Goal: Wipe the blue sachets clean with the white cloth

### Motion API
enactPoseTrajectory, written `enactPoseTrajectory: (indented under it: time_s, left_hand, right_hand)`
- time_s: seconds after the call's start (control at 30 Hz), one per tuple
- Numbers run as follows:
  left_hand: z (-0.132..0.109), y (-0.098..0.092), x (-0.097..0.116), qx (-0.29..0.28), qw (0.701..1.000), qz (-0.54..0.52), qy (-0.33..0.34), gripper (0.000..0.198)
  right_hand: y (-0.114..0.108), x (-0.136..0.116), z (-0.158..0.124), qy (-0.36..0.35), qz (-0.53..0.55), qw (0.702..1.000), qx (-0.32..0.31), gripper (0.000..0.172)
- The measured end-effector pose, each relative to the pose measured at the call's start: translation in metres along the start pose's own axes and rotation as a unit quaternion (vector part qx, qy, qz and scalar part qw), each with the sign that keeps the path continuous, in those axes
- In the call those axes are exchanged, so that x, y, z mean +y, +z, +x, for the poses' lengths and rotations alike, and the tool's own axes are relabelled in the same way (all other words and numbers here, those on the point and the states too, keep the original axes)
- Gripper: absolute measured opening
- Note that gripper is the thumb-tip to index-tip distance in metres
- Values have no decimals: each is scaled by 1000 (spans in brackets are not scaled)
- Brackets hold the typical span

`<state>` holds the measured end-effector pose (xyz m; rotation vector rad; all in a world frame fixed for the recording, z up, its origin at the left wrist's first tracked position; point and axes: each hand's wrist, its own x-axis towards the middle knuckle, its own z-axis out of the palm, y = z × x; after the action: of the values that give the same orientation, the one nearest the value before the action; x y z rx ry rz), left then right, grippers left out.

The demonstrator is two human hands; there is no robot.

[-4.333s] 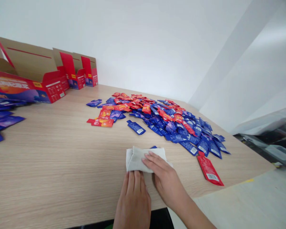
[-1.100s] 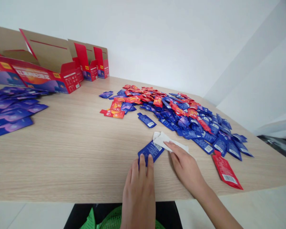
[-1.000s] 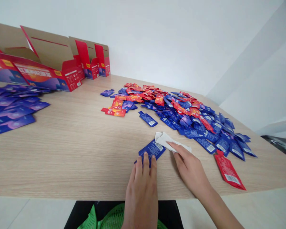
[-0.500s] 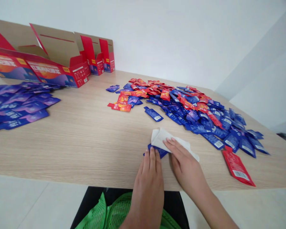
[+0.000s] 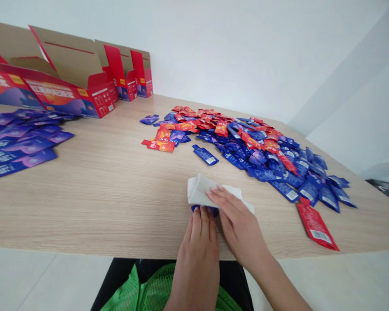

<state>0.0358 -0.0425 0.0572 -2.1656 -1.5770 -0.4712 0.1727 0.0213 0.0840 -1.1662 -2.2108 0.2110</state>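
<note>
Light wood table [image 5: 84,203], white walls behind, green mesh fabric [image 5: 158,289] below the near edge. Left hand [image 5: 197,263] lies flat near the edge, fingers close together, tips on a blue sachet [image 5: 204,211]. Right hand [image 5: 236,226] sits just beside it, fingers slightly spread, resting on a folded white cloth [image 5: 204,192]. Cannot tell if either hand has a real grip. The cloth covers most of the sachet; only a strip of blue shows at its lower edge, by the left fingertips. Right of the hands, a lone red sachet [image 5: 316,226] lies apart, near the blue edge of a big mixed pile of blue and red sachets [image 5: 246,149]. A single blue sachet [image 5: 205,154] lies just off the pile, facing the hands. Far left, a spread of purple-blue sachets [image 5: 19,144] lies by open red cartons [image 5: 65,97], which stand in a row along the far wall.
</note>
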Motion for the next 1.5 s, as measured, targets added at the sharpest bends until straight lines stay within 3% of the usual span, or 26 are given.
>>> enactPoseTrajectory:
  time_s: [0.13,0.3,0.37,0.47,0.57,0.67,0.87,0.97,1.1,1.2,1.27,1.33,1.5]
  left_hand:
    - [0,4,-3,4,1000,-6,4,52]
    - [-3,2,-5,23,1000,-13,7,54]
    - [-2,2,-5,32,999,-17,-1,53]
    - [1,1,-3,50,998,-20,-10,50]
    - [4,2,-1,60,998,-16,-6,48]
    - [2,4,-2,42,999,-9,-1,50]
    - [-4,2,-7,17,1000,6,26,53]
    - [-8,3,-8,30,999,-12,18,52]
    - [-15,11,-7,9,1000,-3,14,52]
    - [-16,13,-7,-25,999,20,25,51]
    - [-15,11,-8,-25,999,32,29,50]
    - [-13,9,-8,-15,999,39,32,50]
    - [-13,8,-4,7,1000,11,-3,52]
  right_hand:
    - [7,7,3,-15,-38,998,-38,49]
    - [-12,29,-2,112,-113,987,26,47]
    - [-14,27,-7,130,-110,984,55,47]
    - [-5,9,-13,76,-81,992,60,48]
    - [11,-9,-14,8,-60,998,18,52]
    - [16,-6,-11,-3,-57,998,-5,56]
    - [-11,41,-12,141,-91,985,45,47]
    - [-21,47,-16,183,-85,976,79,44]
    - [-15,18,-18,111,-48,987,106,47]
    - [0,-7,-16,-2,-25,999,21,58]
    - [7,-12,-14,-40,-20,999,-29,65]
    - [8,-3,-13,-25,-22,999,-36,64]
    - [-13,45,-16,106,-60,992,30,49]
